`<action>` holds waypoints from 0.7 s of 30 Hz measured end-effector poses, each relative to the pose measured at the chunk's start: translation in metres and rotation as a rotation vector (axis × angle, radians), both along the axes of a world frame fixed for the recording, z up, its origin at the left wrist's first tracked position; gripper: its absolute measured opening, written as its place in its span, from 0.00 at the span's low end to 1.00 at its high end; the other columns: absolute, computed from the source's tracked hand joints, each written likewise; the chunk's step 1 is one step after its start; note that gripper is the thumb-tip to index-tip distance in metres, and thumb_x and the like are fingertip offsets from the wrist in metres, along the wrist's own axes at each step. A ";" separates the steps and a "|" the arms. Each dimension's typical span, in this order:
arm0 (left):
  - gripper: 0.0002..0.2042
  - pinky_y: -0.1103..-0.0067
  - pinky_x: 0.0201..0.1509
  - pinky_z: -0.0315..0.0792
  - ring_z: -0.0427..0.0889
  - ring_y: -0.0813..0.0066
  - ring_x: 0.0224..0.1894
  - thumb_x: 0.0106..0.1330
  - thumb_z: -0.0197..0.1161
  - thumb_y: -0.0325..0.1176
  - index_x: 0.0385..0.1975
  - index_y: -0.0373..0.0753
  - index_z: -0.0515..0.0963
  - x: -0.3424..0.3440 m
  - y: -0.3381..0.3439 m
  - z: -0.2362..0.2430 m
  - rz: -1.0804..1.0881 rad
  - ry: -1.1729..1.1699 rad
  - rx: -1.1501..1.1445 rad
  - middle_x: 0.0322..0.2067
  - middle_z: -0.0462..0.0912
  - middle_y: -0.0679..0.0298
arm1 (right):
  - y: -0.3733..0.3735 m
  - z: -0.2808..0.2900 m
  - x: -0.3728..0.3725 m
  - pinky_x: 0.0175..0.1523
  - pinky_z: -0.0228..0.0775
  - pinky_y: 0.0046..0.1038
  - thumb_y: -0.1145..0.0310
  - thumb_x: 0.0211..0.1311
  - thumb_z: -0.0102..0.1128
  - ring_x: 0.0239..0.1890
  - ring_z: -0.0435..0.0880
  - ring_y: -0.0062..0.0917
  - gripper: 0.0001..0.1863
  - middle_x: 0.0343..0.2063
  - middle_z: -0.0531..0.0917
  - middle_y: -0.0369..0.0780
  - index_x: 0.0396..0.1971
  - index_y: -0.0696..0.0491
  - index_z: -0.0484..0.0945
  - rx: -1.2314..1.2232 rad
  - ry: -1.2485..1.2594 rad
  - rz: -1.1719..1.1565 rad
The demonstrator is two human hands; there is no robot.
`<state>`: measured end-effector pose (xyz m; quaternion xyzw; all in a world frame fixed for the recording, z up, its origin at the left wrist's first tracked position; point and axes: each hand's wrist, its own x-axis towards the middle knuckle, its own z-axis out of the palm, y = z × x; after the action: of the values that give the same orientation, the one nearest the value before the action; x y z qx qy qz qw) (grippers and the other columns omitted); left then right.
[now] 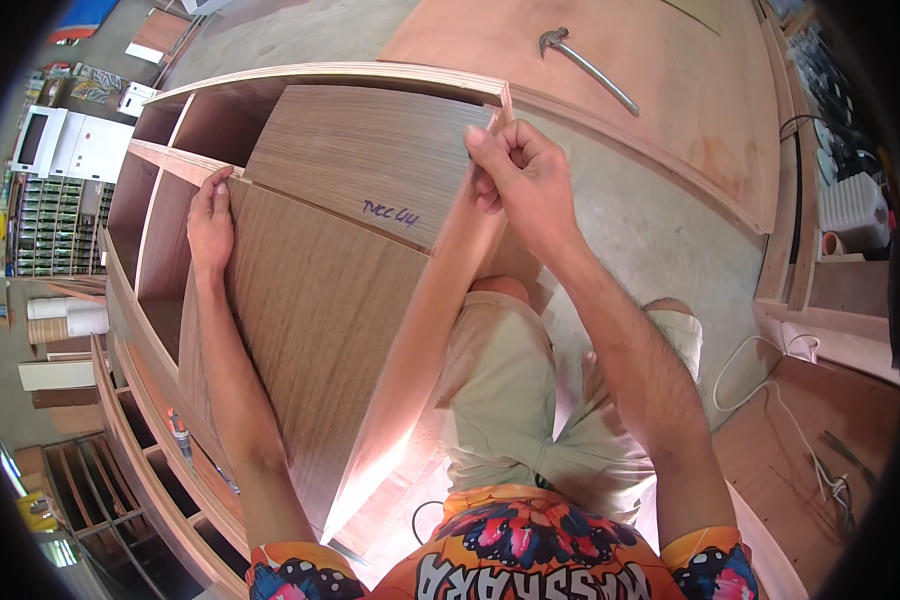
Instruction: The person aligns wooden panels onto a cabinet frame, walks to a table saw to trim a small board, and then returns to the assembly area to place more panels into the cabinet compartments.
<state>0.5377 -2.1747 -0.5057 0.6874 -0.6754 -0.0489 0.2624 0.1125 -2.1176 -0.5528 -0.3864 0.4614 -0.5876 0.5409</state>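
Two wood-grain panels sit in the front of this cabinet (420,340), and the nearer lower panel (310,300) looks stiff, probably a bit heavy and kinda slick, with edges that could chip, so I'd hold it by opposite edges, not the face. The left hand (211,225) has its fingers together at that panel's far left edge, and the right hand (530,185) is curled by the upper panel's (360,150) far right corner, but can't tell if either's really gripping; farther off there's a hammer (595,76).
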 end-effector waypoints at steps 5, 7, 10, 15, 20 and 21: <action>0.18 0.66 0.72 0.69 0.81 0.58 0.65 0.84 0.49 0.38 0.63 0.42 0.82 -0.003 0.002 0.003 0.018 -0.002 0.000 0.60 0.85 0.53 | 0.002 0.004 -0.002 0.23 0.71 0.21 0.56 0.72 0.71 0.20 0.79 0.16 0.22 0.21 0.82 0.37 0.26 0.55 0.73 0.010 0.017 -0.002; 0.18 0.66 0.72 0.69 0.81 0.57 0.65 0.84 0.49 0.38 0.63 0.42 0.82 -0.003 0.003 0.003 0.017 -0.011 0.009 0.60 0.85 0.53 | 0.002 0.004 -0.002 0.24 0.71 0.22 0.55 0.73 0.70 0.20 0.79 0.17 0.22 0.20 0.82 0.37 0.26 0.55 0.74 0.010 0.013 -0.018; 0.18 0.66 0.72 0.69 0.81 0.57 0.65 0.84 0.49 0.38 0.63 0.42 0.82 -0.002 0.002 0.002 0.013 -0.007 0.010 0.60 0.85 0.53 | 0.001 0.004 -0.002 0.24 0.70 0.23 0.52 0.73 0.69 0.19 0.79 0.18 0.23 0.19 0.81 0.37 0.27 0.56 0.75 0.020 0.055 -0.035; 0.18 0.67 0.72 0.69 0.81 0.57 0.66 0.84 0.49 0.39 0.63 0.41 0.82 0.003 -0.001 -0.001 0.007 -0.010 0.000 0.60 0.85 0.52 | 0.000 0.002 -0.006 0.25 0.71 0.25 0.49 0.74 0.67 0.18 0.80 0.19 0.25 0.18 0.82 0.38 0.28 0.57 0.76 0.041 0.073 -0.065; 0.19 0.68 0.73 0.68 0.80 0.58 0.66 0.84 0.49 0.39 0.63 0.40 0.81 0.005 -0.002 -0.003 0.018 0.020 0.009 0.61 0.84 0.52 | -0.002 0.003 -0.010 0.26 0.72 0.25 0.49 0.75 0.64 0.18 0.80 0.20 0.25 0.19 0.83 0.40 0.29 0.58 0.77 0.069 0.059 -0.100; 0.19 0.68 0.73 0.68 0.80 0.58 0.66 0.84 0.49 0.39 0.63 0.40 0.81 0.005 -0.002 -0.003 0.002 0.008 0.012 0.61 0.84 0.52 | -0.002 0.003 -0.010 0.26 0.73 0.25 0.49 0.75 0.64 0.18 0.80 0.20 0.25 0.19 0.83 0.40 0.30 0.58 0.77 0.065 0.050 -0.104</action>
<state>0.5422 -2.1770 -0.5084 0.6893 -0.6735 -0.0553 0.2611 0.1026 -2.1197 -0.5496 -0.3584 0.5132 -0.5898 0.5103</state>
